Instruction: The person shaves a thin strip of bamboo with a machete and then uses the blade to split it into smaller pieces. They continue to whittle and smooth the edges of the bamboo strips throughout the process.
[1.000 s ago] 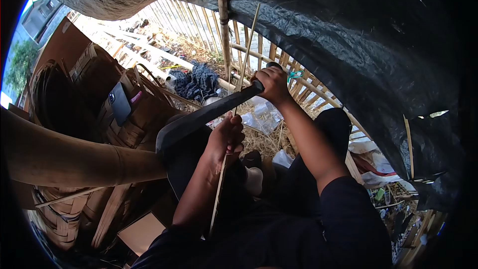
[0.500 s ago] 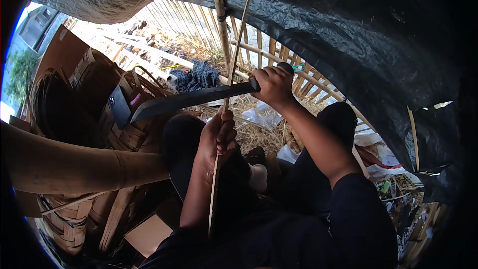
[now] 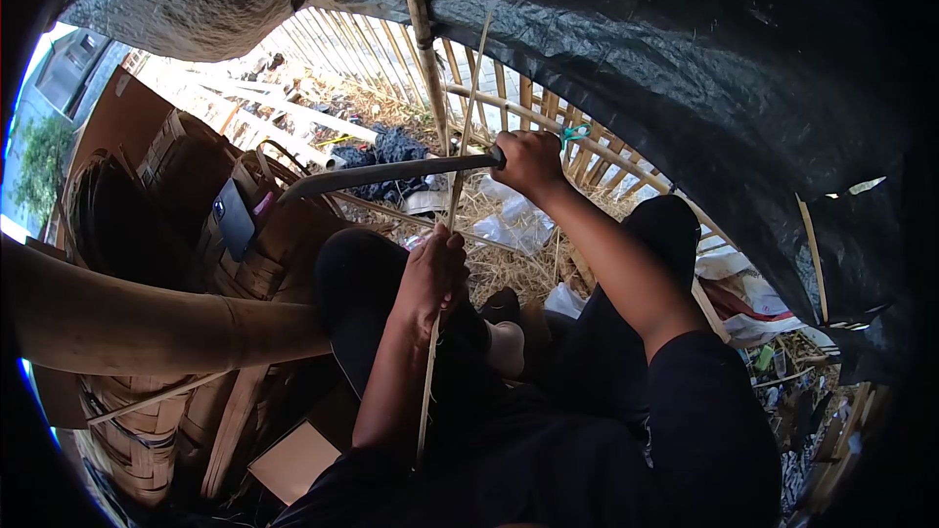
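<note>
My left hand (image 3: 436,269) is closed around a long, thin bamboo strip (image 3: 427,386). The strip runs from my lap up past the bamboo fence, tilted slightly to the right at its top. In my right hand (image 3: 529,164) is the handle of a machete (image 3: 381,175), its dark blade pointing left. That blade crosses the strip a short way above my left hand and appears to touch it. My fingers hide most of the handle.
A thick bamboo pole (image 3: 147,325) juts in from the left, beside woven baskets (image 3: 137,440) and a phone (image 3: 234,219). Black tarp (image 3: 743,127) hangs overhead and right. Beyond my knees are straw, plastic bags (image 3: 528,227) and a bamboo fence (image 3: 523,103).
My left hand has turned so that its back shows more. The strip's top sits lower. My right hand has shifted slightly left, and the machete's tip has moved up and right.
</note>
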Demonstrator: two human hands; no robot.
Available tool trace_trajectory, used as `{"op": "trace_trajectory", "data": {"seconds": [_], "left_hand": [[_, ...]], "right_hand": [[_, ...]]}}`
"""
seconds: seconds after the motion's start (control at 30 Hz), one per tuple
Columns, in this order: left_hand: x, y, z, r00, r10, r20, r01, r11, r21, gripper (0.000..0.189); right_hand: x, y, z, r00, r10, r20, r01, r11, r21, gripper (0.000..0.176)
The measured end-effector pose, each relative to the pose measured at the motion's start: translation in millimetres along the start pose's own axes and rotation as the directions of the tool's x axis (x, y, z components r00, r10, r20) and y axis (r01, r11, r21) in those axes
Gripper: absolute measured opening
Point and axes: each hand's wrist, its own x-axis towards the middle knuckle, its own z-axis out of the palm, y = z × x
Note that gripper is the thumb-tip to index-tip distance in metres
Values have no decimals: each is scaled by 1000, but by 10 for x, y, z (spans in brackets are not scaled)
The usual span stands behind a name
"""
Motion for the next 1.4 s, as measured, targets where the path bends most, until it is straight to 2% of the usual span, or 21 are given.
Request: {"op": "trace_trajectory", "data": {"seconds": [0.1, 0.17, 0.23, 0.3, 0.57, 0.67, 0.73, 0.77, 0.87, 0.9, 0.97, 1.0, 1.1, 1.17, 1.2, 1.23, 1.3, 1.4], "left_hand": [[-10, 5, 22, 999, 9, -38, -7, 999, 51, 30], [-24, 4, 53, 999, 8, -40, -6, 998, 57, 31], [-15, -12, 73, 999, 4, -37, -2, 998, 62, 31], [-3, -24, 78, 999, 25, -39, -21, 995, 98, 31], [21, 15, 140, 999, -14, -44, 17, 998, 64, 32], [40, -17, 95, 999, -37, -27, 38, 999, 16, 31], [44, 12, 67, 998, -57, -12, 57, 998, -9, 31], [38, 46, 35, 999, -49, -6, 49, 999, -4, 31], [46, 1, 64, 999, -54, 2, 54, 999, -7, 31], [41, -28, 84, 998, -68, 11, 68, 998, -3, 31], [-12, 9, 87, 997, -72, 39, 72, 997, 19, 32], [-3, 39, 114, 996, -81, 39, 83, 996, -34, 30], [-38, 24, 180, 994, -106, 29, 109, 990, -92, 29], [-52, 48, 167, 995, -97, -12, 95, 991, -90, 29], [-23, 32, 165, 997, -73, 18, 74, 995, -67, 30], [-11, -3, 172, 997, -79, 18, 80, 994, -69, 30], [-6, -68, 201, 995, -101, 16, 102, 995, -17, 31], [-25, -21, 171, 991, -134, 28, 135, 990, -50, 30]], "right_hand": [[-14, 58, 39, 1000, 18, 17, -19, 998, 65, 22], [1, 141, 71, 999, -45, -11, 46, 995, 83, 25], [8, 187, 53, 999, -35, 7, 34, 999, 39, 27], [18, 231, 59, 998, -53, -47, 52, 999, -10, 26], [148, 419, 106, 995, -24, -95, 24, 1000, -2, 29], [151, 405, 64, 994, -72, -87, 71, 997, -12, 24], [67, 231, -9, 999, 8, 37, -8, 1000, 9, 23], [55, 104, -31, 1000, -12, -24, 10, 996, -87, 22], [-42, -62, 100, 962, -233, -140, 224, 972, -77, 21], [-26, -25, 83, 963, -235, -135, 227, 971, -74, 21], [88, 175, 14, 984, -109, -138, 110, 994, -5, 25], [124, 253, -17, 992, 46, -115, -59, 992, -112, 26], [75, 261, -50, 993, 80, -81, -89, 989, -114, 21], [37, 82, -133, 988, -3, -158, -27, 982, -185, 19], [5, 30, -96, 971, -79, -226, 45, 987, -151, 19], [-40, -32, -127, 977, -121, -176, 103, 989, -111, 20], [19, 127, -13, 940, -276, -199, 266, 961, -78, 22], [110, 357, -105, 996, 20, -83, -31, 991, -131, 17]]}}
